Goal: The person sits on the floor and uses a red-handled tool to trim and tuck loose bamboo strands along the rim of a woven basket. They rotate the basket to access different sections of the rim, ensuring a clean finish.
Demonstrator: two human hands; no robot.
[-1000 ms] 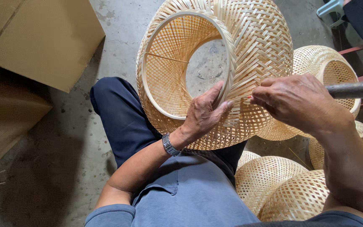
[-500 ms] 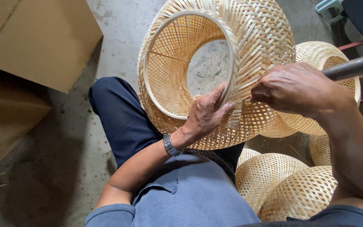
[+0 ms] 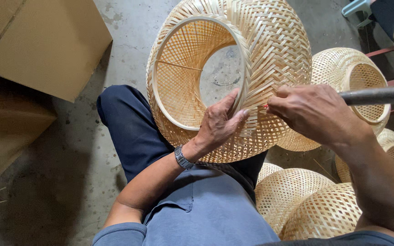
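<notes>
A large woven bamboo lampshade [image 3: 270, 50] rests on my lap, its round opening turned toward me. My left hand [image 3: 217, 125] grips the lower rim, thumb inside the ring and fingers on the outer weave. A metal watch sits on that wrist. My right hand [image 3: 313, 111] presses on the weave just right of the rim, fingers closed on a small red-tipped item that is mostly hidden. A grey metal rod [image 3: 379, 94] crosses behind that hand; I cannot tell whether the hand holds it.
Several finished woven shades lie to my right: one behind the right hand [image 3: 349, 68] and others on the floor by my knee [image 3: 306, 202]. Flat cardboard boxes [image 3: 42, 41] lie on the concrete floor [image 3: 124, 41] at the left. A stool leg shows at the top right.
The lampshade has tipped slightly so its opening faces me more. My right hand slid a little left along the weave toward my left hand, and the grey rod rose with it.
</notes>
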